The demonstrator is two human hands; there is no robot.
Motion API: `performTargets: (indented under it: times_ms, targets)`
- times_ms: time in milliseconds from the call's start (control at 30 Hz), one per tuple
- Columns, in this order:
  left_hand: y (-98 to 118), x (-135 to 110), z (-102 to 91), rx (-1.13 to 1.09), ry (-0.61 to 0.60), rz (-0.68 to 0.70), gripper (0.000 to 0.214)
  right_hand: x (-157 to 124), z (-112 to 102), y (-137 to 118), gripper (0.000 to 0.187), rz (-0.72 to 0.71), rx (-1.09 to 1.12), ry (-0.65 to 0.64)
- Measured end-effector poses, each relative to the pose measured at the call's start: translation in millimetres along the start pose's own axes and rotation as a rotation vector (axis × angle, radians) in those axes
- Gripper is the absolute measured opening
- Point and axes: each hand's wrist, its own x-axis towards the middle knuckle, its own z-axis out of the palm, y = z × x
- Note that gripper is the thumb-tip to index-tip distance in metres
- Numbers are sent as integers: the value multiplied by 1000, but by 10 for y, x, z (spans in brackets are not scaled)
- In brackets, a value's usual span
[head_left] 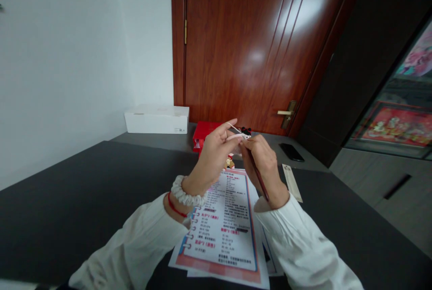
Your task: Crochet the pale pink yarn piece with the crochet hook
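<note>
- Handwork at close range is the step we judge to be in hand: our left hand [212, 159] raises a small white piece with a black top [245, 134], and our right hand [261, 159] brings a slender dark-red pen-like stick [260, 179] up to it.
- Left fingers [224, 130] are closed in a pinch on the small white piece; right fingers [254, 143] are closed around the stick, near its tip.
- We place the small white piece just above the printed sheets, in the air between both hands; the exact contact of the stick's tip is hidden by our fingers.
- Next, we judge, this calls for a steady pinch and a careful tip.
- We count two hands, one stick and one small white piece.
- Below lie several stacked paper sheets with red borders and printed text [222, 236]; we cannot tell exactly how many.
- One small painted figurine [230, 162] stands just beyond them, under our hands.
- On the dark grey counter [67, 200] we count one red box [202, 134], one white cardboard box [157, 119], one black smartphone [292, 151] and one cream paper strip [292, 183].
- Our left wrist carries one white scrunchie [187, 193] and one red string bracelet [175, 206].
</note>
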Motion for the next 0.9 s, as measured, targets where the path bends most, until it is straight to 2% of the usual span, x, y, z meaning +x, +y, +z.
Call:
performTargets:
  times_ms: [67, 167, 233, 300, 500, 667, 800, 900]
  targets:
    - [18, -3, -4, 128, 1, 70, 55, 24, 16, -47, 13, 110, 135, 52]
    - [47, -8, -43, 169, -34, 112, 61, 50, 27, -45, 11, 330, 502, 166]
    - [59, -8, -84, 167, -44, 119, 61, 58, 14, -3, 15, 468, 771, 183]
    - [66, -7, -125, 194, -46, 120, 57, 56, -19, 33, 18, 539, 913, 158]
    - [73, -7, -189, 357, -55, 157, 51, 20, -160, -24, 11, 459, 577, 46]
    - [78, -22, -214, 363, -139, 155, 48, 23, -189, -19, 18, 588, 872, 73]
    - [96, -37, -263, 314, -185, 89, 42, 5, -229, 35, 15, 554, 857, 37]
    - [105, -45, -288, 260, -231, 32, 41, 0, -240, 58, 15, 570, 995, 20]
